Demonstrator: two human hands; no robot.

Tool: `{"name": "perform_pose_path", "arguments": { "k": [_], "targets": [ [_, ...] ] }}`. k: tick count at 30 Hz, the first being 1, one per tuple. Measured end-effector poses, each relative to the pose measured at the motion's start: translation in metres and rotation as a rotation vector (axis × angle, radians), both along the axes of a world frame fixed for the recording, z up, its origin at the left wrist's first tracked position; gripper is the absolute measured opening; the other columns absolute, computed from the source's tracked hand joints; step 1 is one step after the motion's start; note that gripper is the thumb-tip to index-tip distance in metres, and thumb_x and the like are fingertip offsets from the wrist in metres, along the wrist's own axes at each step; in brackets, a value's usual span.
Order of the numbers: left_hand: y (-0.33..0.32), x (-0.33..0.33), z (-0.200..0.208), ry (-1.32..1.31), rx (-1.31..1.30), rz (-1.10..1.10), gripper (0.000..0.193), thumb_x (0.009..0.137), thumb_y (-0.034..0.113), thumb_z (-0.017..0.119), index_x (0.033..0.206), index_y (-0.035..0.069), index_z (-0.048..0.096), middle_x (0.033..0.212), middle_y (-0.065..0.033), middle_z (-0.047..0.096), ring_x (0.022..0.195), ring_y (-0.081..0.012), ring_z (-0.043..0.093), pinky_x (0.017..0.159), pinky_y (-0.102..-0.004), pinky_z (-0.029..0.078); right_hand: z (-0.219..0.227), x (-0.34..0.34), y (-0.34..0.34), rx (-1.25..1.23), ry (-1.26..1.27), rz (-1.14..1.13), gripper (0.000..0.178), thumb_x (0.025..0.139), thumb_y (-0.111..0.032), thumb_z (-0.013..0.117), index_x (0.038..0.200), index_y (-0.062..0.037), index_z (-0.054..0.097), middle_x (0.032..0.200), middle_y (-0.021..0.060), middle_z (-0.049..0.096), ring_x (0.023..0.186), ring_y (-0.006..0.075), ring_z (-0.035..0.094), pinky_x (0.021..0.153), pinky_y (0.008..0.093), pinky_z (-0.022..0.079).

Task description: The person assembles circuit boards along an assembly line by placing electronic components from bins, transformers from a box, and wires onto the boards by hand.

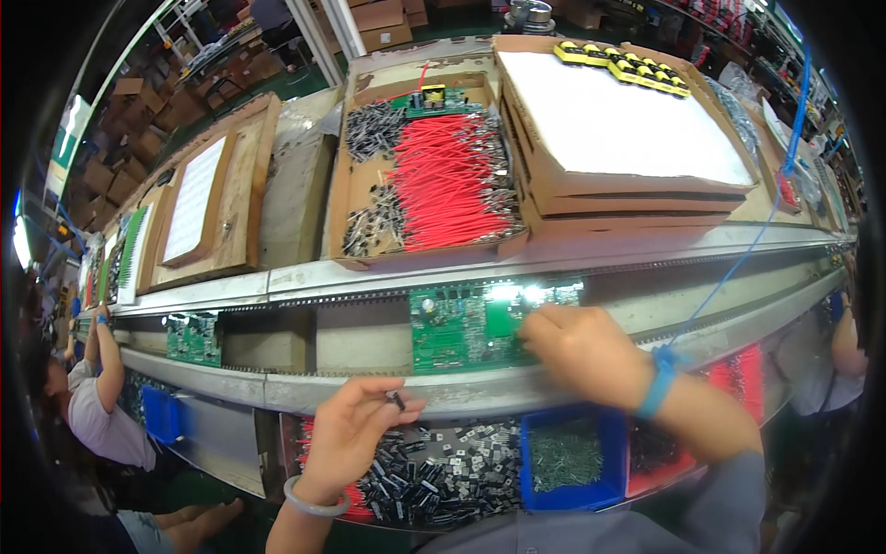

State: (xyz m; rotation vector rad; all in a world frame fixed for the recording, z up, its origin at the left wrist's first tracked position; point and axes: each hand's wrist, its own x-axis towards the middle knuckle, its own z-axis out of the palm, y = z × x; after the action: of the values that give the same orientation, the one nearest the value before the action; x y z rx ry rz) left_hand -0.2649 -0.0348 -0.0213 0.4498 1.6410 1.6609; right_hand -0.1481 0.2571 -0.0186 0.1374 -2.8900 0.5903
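My left hand (355,429) is over the front rail, thumb and fingers pinching a small dark electronic component (395,400). On the rail track lies a green circuit board (449,332) with small parts on it. My right hand (583,346) reaches over the board's right part, fingers bent together and pressed close to it; whatever they hold is hidden. Below my hands, a tray holds black cylindrical capacitors (415,475) and flat black-and-silver transistors (484,462). Beside it stands a blue bin (535,489) of small thin-legged parts.
Behind the track stands a cardboard tray (429,257) of red-sleeved leads and black parts. Stacked cartons (628,203) rise beside it, with yellow-black transformers (646,74) on top. A blue cord (729,277) runs to my right wrist strap. Another person (101,406) works at left.
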Motion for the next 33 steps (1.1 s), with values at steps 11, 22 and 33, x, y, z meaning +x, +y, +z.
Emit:
{"name": "perform_pose_path", "arguments": {
  "k": [11, 22, 33],
  "targets": [
    [0.024, -0.028, -0.007, 0.214, -0.096, -0.004, 0.022, 0.097, -0.006, 0.062, 0.119, -0.004, 0.060, 0.108, -0.0070, 0.068, 0.099, -0.0131, 0.067, 0.092, -0.0267, 0.055, 0.006, 0.000, -0.001, 0.046, 0.003, 0.036, 0.016, 0.077, -0.003, 0.064, 0.092, -0.0027, 0.057, 0.082, 0.0118, 0.059, 0.077, 0.0326, 0.069, 0.060, 0.0430, 0.058],
    [0.041, -0.040, -0.009, 0.680, -0.191, -0.071, 0.015, 0.091, -0.009, 0.067, 0.104, -0.002, 0.070, 0.102, -0.0115, 0.071, 0.094, -0.0190, 0.070, 0.084, -0.0299, 0.055, 0.004, 0.001, -0.001, 0.043, 0.083, 0.035, 0.012, 0.077, -0.005, 0.064, 0.088, -0.0031, 0.059, 0.080, 0.0115, 0.060, 0.076, 0.0300, 0.070, 0.059, 0.0400, 0.059],
    [0.059, -0.034, 0.002, 1.064, -0.269, -0.135, 0.017, 0.085, -0.011, 0.069, 0.099, -0.002, 0.070, 0.100, -0.0155, 0.074, 0.093, -0.0268, 0.072, 0.083, -0.0325, 0.056, 0.002, 0.002, -0.001, 0.049, 0.109, 0.020, 0.014, 0.076, -0.008, 0.066, 0.088, -0.0023, 0.062, 0.084, 0.0136, 0.064, 0.077, 0.0292, 0.072, 0.060, 0.0382, 0.059]
  ]
}}
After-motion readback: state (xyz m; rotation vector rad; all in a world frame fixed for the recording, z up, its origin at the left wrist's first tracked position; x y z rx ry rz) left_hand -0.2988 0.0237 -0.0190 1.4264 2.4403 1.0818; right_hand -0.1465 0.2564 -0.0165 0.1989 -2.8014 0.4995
